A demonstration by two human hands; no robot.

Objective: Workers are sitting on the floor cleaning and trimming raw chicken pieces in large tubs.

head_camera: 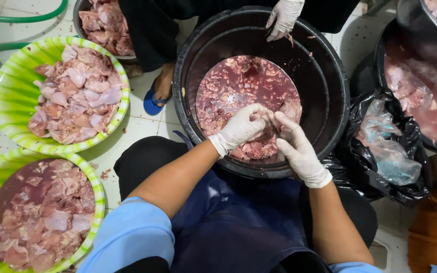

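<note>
White tiled floor (142, 126), black tub (330, 76), two green basins (6, 91), black bag (410, 187)

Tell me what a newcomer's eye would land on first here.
First, the big black tub at centre, holding raw meat in reddish water, where the left hand and right hand, both in white gloves, grip a piece of meat together. Next, two green striped bowls of meat at left.

Glossy black plastic tub (324, 76); thin white rubbery gloves on each hand (241, 129).
</note>
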